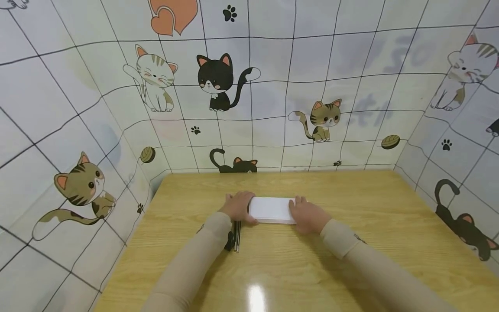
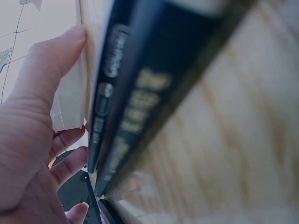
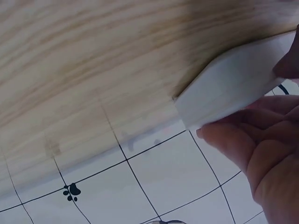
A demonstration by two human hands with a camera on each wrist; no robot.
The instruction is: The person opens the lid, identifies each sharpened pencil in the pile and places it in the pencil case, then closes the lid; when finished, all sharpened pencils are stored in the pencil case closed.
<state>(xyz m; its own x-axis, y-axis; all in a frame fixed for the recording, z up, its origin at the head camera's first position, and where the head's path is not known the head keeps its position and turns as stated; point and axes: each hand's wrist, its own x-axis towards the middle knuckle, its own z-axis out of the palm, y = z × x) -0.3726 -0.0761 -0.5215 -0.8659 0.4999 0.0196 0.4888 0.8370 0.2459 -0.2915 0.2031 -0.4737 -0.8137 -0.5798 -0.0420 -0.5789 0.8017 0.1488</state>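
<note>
my left hand (image 1: pixel 238 207) was partly closed, thumb and fingers round the left end of the white box (image 1: pixel 272 209); my right hand (image 1: pixel 309 216) gripped its right end the same way. the box rested on the bench (image 1: pixel 280 268), label-free top up, between both hands. slim dark sticks (image 1: pixel 236 236) with printed lettering lay just beside my left hand.

Sleeved forearms (image 1: pixel 191 264) outstretched, left hand (image 1: pixel 238 206) and right hand (image 1: pixel 309 216) near each other, both in a bent-fingered grip
</note>
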